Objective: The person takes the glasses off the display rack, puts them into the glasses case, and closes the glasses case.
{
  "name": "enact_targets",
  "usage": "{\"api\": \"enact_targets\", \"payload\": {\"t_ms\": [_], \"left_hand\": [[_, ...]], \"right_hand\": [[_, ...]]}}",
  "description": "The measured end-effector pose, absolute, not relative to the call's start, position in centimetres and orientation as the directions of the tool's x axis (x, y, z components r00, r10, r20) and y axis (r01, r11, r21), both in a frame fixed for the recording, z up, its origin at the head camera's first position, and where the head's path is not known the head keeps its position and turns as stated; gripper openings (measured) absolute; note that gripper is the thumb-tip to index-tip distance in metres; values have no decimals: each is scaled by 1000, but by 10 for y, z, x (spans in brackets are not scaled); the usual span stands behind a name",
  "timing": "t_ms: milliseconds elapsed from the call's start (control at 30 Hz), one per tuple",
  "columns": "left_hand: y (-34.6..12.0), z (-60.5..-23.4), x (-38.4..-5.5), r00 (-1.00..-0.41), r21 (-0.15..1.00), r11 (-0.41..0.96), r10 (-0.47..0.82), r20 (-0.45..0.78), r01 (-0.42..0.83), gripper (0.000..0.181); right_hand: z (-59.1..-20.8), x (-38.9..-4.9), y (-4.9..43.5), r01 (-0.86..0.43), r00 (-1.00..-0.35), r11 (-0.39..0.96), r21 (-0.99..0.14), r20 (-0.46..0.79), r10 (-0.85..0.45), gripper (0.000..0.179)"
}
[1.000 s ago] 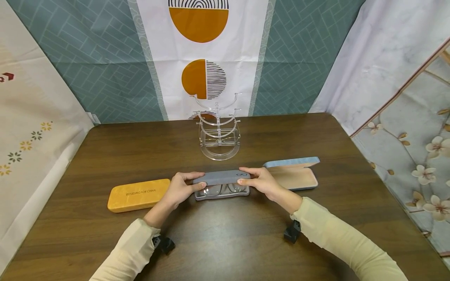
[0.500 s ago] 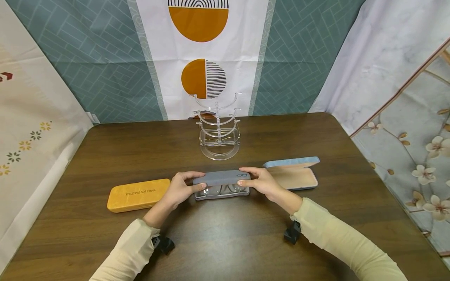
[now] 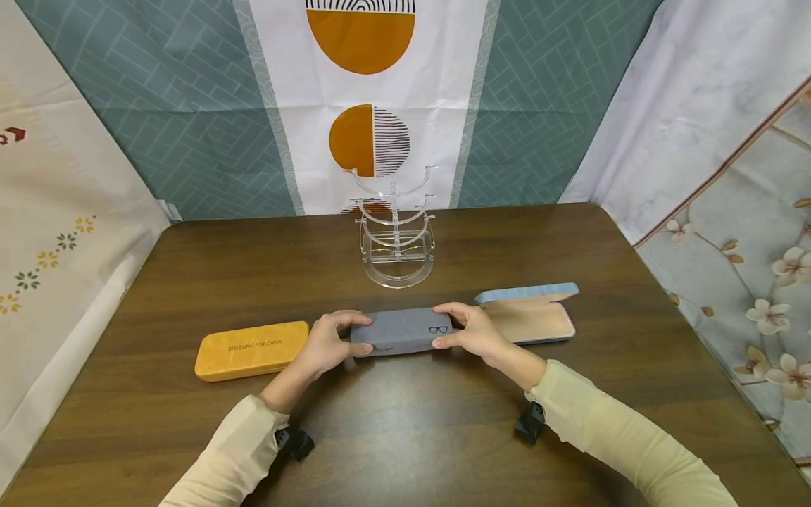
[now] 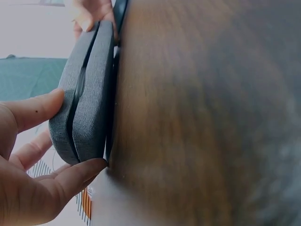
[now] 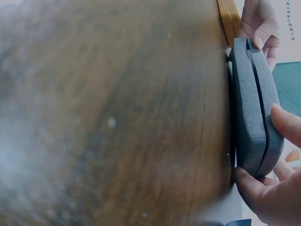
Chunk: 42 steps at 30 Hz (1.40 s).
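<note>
A grey glasses case [image 3: 402, 329] with a small glasses print lies at the middle of the table, its lid down. In the left wrist view a thin dark gap runs along the case's [image 4: 94, 94] seam. My left hand [image 3: 331, 340] grips its left end, thumb on the front side of the lid and fingers round the end and back. My right hand [image 3: 472, 329] holds the right end the same way, as the right wrist view of the case [image 5: 249, 103] also shows. The glasses inside are hidden by the lid.
A yellow glasses case [image 3: 250, 352] lies shut at the left, right beside my left hand. Behind my right hand a blue glasses case [image 3: 535, 320] stands open with a pale lining. A clear tiered display stand [image 3: 397, 239] rises at the back of the wooden table [image 3: 405, 436].
The grey case's lid has come down over the glasses that showed inside before. Both thumbs moved down slightly with it, and the hands stayed at the two ends.
</note>
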<state>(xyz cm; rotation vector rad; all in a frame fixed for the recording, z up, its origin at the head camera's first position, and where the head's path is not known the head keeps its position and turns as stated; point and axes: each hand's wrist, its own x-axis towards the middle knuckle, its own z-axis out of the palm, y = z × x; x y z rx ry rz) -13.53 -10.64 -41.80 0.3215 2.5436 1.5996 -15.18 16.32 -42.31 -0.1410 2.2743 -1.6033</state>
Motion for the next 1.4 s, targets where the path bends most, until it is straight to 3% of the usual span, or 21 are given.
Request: {"api": "enact_targets", "payload": {"t_ms": [267,500,733,867,1100,1400], "left_hand": [[-106,-415,-138,-970,893,440,242,-12,98,40],[-101,-413,-139,-948,709,646,303,101,282,46],[-97,-408,-138,-936,641,694,329,122,328,43],[-95,-408,-138,-935,619,710,329,130,336,42],[-96,-410,-139,-929,611,711,348,123,348,42],[-106,-410,-140,-905,695,626,416,86,353,40]], "right_hand": [[-418,-153,162,145,-927,342,-928,-249,-282,58],[-386,-139,155,138,-926,369,-919,-252,-281,55],[-418,-151,161,137,-938,377,-916,-242,-248,57],[-418,-150,160,127,-941,387,-913,-235,-245,57],[-418,-149,161,91,-940,378,-921,-205,-272,57],[-418,-149,164,89,-929,343,-935,-203,-311,58]]}}
